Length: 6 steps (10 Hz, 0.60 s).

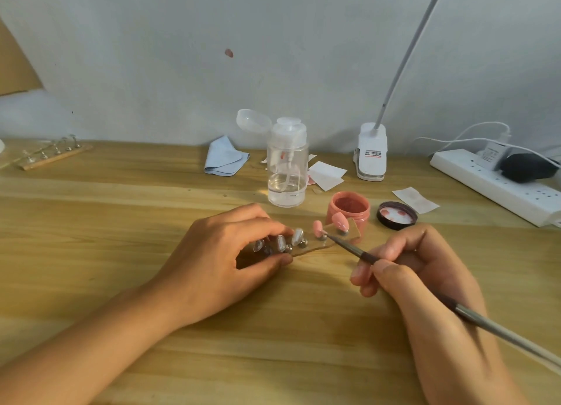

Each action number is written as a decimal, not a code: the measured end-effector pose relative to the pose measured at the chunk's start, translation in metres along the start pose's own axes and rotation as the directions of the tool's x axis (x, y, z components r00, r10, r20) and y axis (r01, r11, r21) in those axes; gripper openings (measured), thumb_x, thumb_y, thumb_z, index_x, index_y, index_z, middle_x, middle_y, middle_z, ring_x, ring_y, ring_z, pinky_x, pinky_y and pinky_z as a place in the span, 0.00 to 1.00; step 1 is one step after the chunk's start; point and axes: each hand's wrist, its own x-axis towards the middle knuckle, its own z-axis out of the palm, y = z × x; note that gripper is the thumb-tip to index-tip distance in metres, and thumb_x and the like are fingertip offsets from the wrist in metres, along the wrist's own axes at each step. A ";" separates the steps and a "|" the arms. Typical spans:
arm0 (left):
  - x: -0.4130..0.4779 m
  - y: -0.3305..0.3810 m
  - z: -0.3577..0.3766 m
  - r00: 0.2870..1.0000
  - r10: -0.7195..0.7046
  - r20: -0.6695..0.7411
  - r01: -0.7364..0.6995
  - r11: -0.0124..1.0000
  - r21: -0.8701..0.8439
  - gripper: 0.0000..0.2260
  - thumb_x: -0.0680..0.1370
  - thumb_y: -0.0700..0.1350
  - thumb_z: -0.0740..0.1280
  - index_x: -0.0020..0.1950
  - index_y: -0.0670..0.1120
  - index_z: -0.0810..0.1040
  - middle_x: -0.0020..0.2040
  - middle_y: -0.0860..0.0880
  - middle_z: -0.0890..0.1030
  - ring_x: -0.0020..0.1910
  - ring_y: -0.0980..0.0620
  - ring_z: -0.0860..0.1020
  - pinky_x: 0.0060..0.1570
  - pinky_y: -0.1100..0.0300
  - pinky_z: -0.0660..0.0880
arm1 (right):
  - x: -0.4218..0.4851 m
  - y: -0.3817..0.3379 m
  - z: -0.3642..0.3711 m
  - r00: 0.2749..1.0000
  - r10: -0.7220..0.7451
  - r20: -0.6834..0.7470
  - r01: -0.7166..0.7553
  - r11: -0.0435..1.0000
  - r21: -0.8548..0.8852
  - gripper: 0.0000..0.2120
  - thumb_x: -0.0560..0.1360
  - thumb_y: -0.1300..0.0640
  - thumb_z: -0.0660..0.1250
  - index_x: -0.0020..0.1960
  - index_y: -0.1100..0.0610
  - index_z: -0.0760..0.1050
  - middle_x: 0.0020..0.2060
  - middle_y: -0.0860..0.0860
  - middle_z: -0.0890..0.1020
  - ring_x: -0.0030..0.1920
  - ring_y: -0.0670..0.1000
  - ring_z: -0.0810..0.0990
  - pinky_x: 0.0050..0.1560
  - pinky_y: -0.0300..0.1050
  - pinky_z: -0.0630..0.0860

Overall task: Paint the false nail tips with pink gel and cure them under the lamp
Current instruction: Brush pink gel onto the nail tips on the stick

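Right hand [425,280] pinches the brush [349,247] in its fingers, bristles at a pink nail tip [317,227].
Left hand [218,259] fingers grip the holder [315,248] on the bench [121,222]; brace it firmly, stroke lightly; gel pot [349,212] sits at one o'clock.

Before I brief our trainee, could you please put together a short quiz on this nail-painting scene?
1. True or false: the pink gel jar stands open, its lid lying beside it.
2. The right hand holds: A) a brush B) tweezers C) a nail file.
3. How many nail tips on the stand gripped by the left hand look pink?
Key: 1 true; 2 A; 3 two.
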 end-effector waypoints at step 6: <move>0.000 -0.001 0.000 1.000 -0.004 0.004 0.004 1.000 0.015 0.11 0.74 0.58 0.67 0.54 0.58 0.81 0.46 0.63 0.76 0.41 0.61 0.76 0.41 0.63 0.72 | -0.022 0.013 0.010 0.928 -0.329 -0.174 0.344 0.937 0.061 0.05 0.62 0.64 0.63 0.37 0.62 0.68 0.28 0.59 0.81 0.28 0.46 0.78 0.33 0.37 0.75</move>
